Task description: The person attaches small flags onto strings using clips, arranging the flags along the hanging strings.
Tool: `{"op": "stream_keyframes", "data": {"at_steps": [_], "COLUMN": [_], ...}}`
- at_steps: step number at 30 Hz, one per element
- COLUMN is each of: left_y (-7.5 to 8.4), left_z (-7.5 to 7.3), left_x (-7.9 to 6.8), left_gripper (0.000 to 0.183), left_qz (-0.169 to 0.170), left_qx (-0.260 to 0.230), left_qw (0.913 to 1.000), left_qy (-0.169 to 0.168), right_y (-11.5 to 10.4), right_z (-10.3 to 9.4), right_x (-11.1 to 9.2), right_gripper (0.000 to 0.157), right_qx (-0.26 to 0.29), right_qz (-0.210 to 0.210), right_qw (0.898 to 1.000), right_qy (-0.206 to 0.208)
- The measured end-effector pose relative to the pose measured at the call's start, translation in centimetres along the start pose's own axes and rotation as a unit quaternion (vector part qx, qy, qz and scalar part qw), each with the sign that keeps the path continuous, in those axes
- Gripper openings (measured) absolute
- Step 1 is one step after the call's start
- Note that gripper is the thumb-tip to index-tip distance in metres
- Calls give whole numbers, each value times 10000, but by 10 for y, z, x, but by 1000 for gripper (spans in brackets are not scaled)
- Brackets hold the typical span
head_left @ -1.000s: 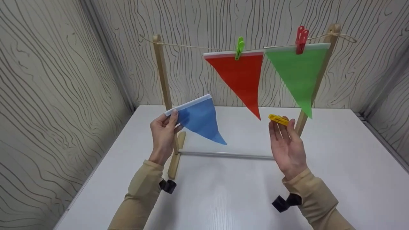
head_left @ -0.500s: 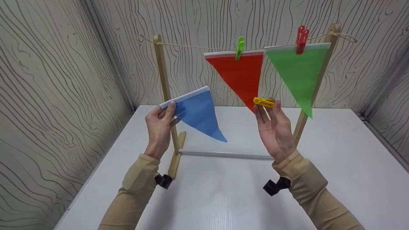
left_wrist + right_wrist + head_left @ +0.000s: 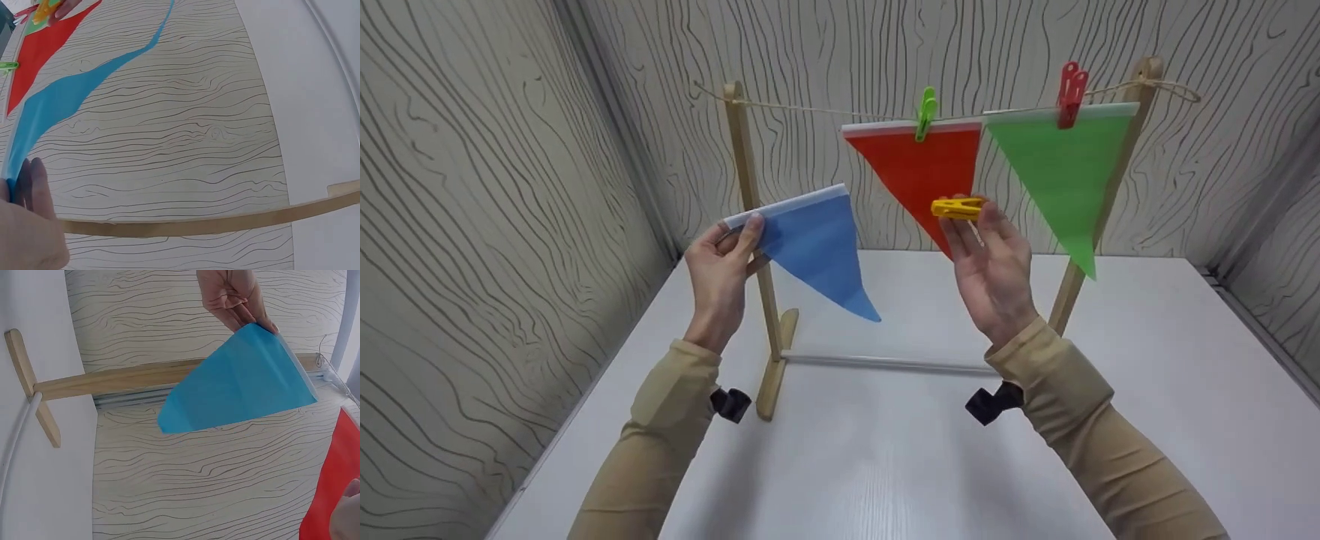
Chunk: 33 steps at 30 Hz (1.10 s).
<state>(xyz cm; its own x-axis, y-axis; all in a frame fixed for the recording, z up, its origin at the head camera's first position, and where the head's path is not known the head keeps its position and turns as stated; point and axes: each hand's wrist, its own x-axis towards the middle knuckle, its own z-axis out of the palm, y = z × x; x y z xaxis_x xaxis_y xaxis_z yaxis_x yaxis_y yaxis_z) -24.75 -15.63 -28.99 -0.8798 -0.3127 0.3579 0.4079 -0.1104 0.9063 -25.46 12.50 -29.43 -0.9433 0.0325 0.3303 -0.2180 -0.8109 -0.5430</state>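
My left hand [image 3: 718, 274] pinches a blue triangular flag [image 3: 817, 244] by the left end of its white top edge, thumb in front. The flag's tip hangs down to the right, and its top edge is below the string [image 3: 802, 109]. Between the thumb and fingers of my right hand [image 3: 996, 274] is a yellow clothespin [image 3: 958, 208], lying sideways and overlapping the red flag [image 3: 919, 161] in the head view. A green clothespin [image 3: 925, 114] fixes the red flag to the string. Right of it, a red clothespin [image 3: 1071, 95] holds the green flag [image 3: 1061, 172].
The string runs between a left wooden post [image 3: 746, 161] and a right wooden post [image 3: 1136, 97]. A pale rod [image 3: 885, 363] joins them low down, near the left wooden foot [image 3: 777, 367]. The stand is on a white table [image 3: 855, 465] before a wood-patterned wall [image 3: 810, 45].
Both hands have risen toward the string, carrying the blue flag and the yellow clothespin. The right hand has also moved left, in front of the red flag; the left hand slightly left.
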Motion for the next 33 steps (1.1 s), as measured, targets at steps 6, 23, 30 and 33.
{"op": "stream_keyframes", "data": {"at_steps": [6, 23, 30, 33], "left_y": [9, 36, 41, 43], "left_z": [-3, -7, -5, -5], "left_x": [8, 28, 37, 39], "left_gripper": [23, 21, 16, 14], "left_qz": [244, 877, 1014, 1028], "left_qx": [339, 821, 685, 684], "left_qw": [9991, 9925, 9919, 9917], "left_qy": [-97, 208, 342, 351], "right_y": [0, 5, 8, 9], "right_z": [12, 56, 76, 84], "right_x": [13, 40, 44, 47], "right_gripper": [31, 19, 18, 16], "right_qx": [-713, -2705, -3288, -3264], "right_qz": [-383, -1470, -1730, -1885], "right_qw": [9965, 9480, 9258, 9237], "right_qy": [-212, -803, -694, -683]}}
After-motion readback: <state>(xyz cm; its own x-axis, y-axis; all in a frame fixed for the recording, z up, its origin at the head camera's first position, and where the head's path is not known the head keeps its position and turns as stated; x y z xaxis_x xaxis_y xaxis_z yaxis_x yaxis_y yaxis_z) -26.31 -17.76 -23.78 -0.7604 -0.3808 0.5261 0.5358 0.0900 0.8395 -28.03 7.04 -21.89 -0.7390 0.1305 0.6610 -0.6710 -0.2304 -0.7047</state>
